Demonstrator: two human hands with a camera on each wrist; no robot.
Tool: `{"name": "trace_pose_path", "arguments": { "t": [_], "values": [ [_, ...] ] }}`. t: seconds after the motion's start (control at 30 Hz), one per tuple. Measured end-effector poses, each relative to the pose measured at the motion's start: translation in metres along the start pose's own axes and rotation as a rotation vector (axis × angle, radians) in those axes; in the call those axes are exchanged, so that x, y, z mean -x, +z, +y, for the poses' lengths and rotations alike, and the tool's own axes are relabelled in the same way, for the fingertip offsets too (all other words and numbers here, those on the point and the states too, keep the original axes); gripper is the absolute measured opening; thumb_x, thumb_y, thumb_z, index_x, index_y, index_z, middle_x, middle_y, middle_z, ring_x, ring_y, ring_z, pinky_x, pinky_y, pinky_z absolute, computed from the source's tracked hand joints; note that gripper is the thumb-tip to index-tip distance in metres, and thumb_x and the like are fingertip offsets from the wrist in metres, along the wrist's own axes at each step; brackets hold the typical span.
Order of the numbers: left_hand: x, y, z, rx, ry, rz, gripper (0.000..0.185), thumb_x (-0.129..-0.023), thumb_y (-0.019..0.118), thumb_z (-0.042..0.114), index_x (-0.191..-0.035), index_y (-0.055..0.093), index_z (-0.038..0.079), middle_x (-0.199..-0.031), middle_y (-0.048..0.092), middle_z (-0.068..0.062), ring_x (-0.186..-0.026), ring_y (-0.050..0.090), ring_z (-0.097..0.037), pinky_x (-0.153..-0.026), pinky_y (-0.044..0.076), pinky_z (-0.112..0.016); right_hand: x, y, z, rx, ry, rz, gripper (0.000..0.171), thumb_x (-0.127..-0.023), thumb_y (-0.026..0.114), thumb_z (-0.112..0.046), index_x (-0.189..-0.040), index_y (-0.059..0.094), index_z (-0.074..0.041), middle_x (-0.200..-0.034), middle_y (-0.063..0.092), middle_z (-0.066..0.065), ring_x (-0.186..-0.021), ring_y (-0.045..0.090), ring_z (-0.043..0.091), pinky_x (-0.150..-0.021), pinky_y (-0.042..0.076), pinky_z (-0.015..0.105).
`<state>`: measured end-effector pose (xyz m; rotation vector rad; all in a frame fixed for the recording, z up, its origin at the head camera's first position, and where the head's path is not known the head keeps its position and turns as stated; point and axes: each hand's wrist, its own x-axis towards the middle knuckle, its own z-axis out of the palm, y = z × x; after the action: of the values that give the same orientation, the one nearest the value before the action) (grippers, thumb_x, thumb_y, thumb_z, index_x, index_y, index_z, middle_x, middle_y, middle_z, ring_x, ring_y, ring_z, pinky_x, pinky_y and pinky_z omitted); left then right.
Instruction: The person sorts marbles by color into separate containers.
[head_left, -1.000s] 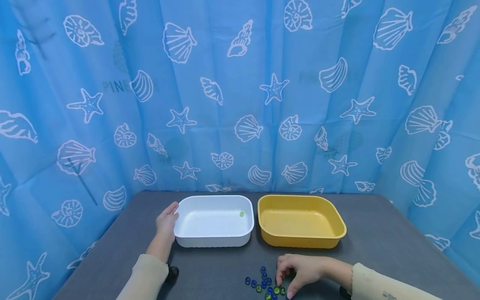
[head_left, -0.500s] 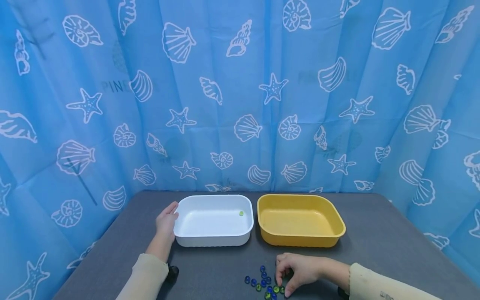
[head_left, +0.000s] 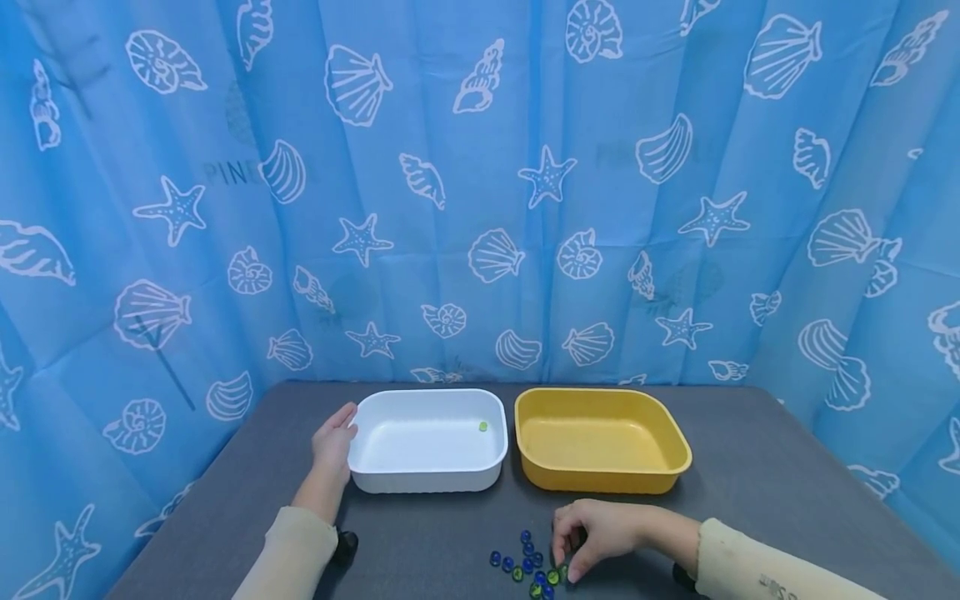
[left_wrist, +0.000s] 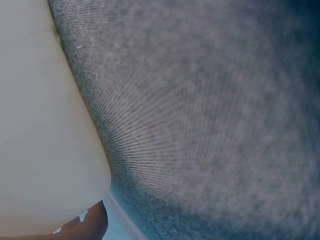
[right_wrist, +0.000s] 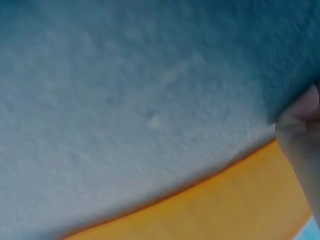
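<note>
In front of the white tray [head_left: 427, 482], off its near R corner, blue marbles [head_left: 527, 567] & a few green ones are lying loose on the worktop [head_left: 420, 533]. Slightly farther R of that corner, the R hand [head_left: 600, 529] is apparently pinching a green marble [head_left: 564, 572] btwn thumb & index; R wrist cam isn't showing the pinch. Risk: smooth, round glass, so an off-centre pinch could be squirting it out; crowded neighbours, so a low fingertip could be sending some rolling. Near worktop edge isn't showing, so can't tell how far they'd be running.

At the tray's L wall, the L hand [head_left: 333, 446] is gripping the rim, fingers curling round it. Pushing R too hard could be shoving the tray into the yellow tray [head_left: 603, 483], which is sitting just R of it w/ only a narrow gap. Inside the tray, R of centre, a lone yellow-green marble [head_left: 483, 427] is resting; a jolt could be rolling it.

Room: bare worktop is running along the tray's near side & L; behind it, little space, w/ the curtain [head_left: 450, 200] hanging close.
</note>
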<state>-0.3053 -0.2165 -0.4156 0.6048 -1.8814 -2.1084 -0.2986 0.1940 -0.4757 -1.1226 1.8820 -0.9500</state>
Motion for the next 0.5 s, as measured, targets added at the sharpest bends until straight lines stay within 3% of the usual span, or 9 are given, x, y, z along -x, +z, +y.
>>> {"name": "trace_pose_path", "arguments": {
  "t": [0.13,0.2,0.5],
  "values": [
    [0.001,0.0,-0.001,0.0,0.002,-0.004,0.045,-0.104,0.035,0.001,-0.149,0.033,0.002,-0.154,0.031,-0.015,-0.144,0.024,-0.029,-0.115,0.022,-0.043,0.009,0.004,-0.058,-0.046,-0.005,0.056,0.015,-0.09,0.069,-0.013,-0.101,0.068,-0.003,-0.091,0.061,-0.006,-0.08,0.055,0.005,-0.07,0.048,0.021],
    [0.001,-0.001,0.0,0.003,0.003,-0.007,0.046,-0.104,0.035,0.001,-0.15,0.033,0.002,-0.154,0.031,-0.016,-0.144,0.024,-0.029,-0.115,0.022,-0.043,0.012,0.006,-0.074,-0.072,-0.009,0.095,0.012,-0.091,0.067,-0.006,-0.101,0.067,0.002,-0.087,0.06,-0.005,-0.076,0.053,0.005,-0.068,0.046,0.018],
    [0.002,-0.001,0.001,0.01,-0.003,-0.021,0.046,-0.104,0.033,0.0,-0.15,0.033,0.002,-0.155,0.03,-0.016,-0.144,0.023,-0.029,-0.115,0.023,-0.042,0.01,0.004,-0.093,-0.074,0.001,0.182,0.015,-0.093,0.065,-0.008,-0.102,0.066,0.004,-0.083,0.06,-0.005,-0.074,0.053,0.006,-0.068,0.045,0.018]
  ]
}}
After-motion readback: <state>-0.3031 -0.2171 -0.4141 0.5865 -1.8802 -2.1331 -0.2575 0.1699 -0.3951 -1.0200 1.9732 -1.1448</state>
